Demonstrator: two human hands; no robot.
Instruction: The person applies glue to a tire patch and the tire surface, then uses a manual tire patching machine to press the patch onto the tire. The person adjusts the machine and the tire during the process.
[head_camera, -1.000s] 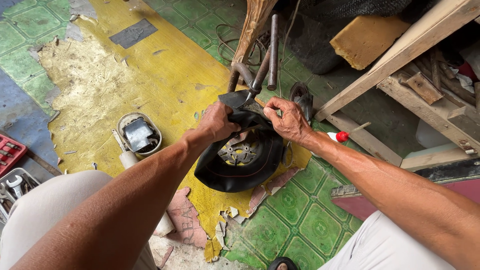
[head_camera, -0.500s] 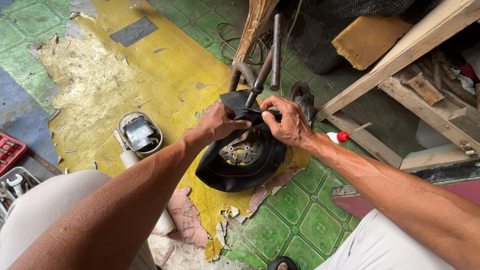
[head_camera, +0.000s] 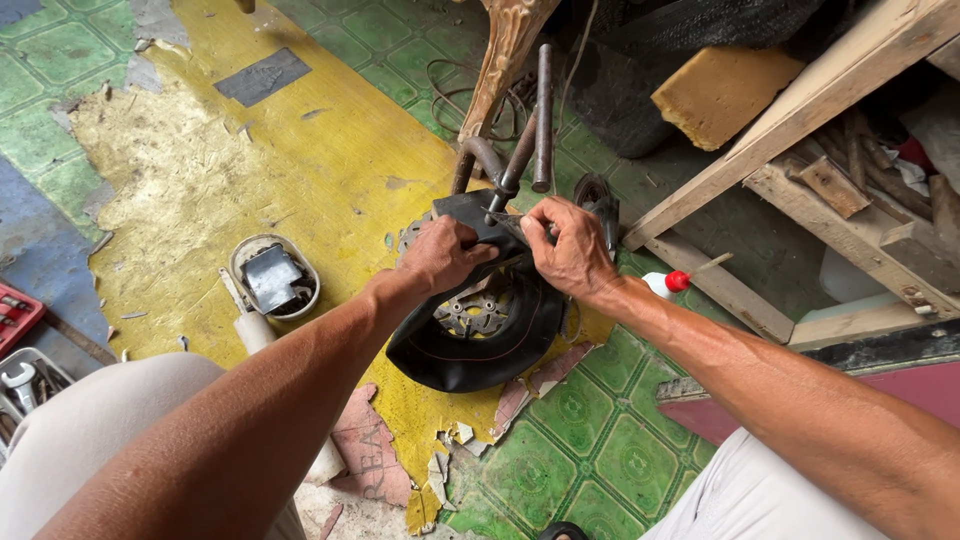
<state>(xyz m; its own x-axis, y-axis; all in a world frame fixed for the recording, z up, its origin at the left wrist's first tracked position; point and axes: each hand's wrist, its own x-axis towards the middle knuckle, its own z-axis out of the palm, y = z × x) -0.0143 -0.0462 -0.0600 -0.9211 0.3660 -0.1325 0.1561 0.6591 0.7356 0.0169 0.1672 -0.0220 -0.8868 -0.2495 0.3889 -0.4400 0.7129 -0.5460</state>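
A black rubber inner tube (head_camera: 470, 345) lies looped on the worn yellow floor, with a round metal disc (head_camera: 476, 313) inside the loop. My left hand (head_camera: 440, 255) grips the upper fold of the tube. My right hand (head_camera: 572, 248) pinches the same fold from the right, its fingertips meeting the left hand's at a small dark piece I cannot make out. Rusty metal rods (head_camera: 532, 130) stand just beyond both hands.
An oval white plastic tub (head_camera: 274, 277) holding a dark part sits to the left. A red tray (head_camera: 14, 315) and tools (head_camera: 22, 379) are at the far left edge. A small white bottle with a red cap (head_camera: 668, 283), a wooden frame (head_camera: 800, 110) and a yellow block (head_camera: 722, 90) are on the right.
Both hands have shifted slightly up and together on the tube's top fold; the tube has been lifted and bunched a little more.
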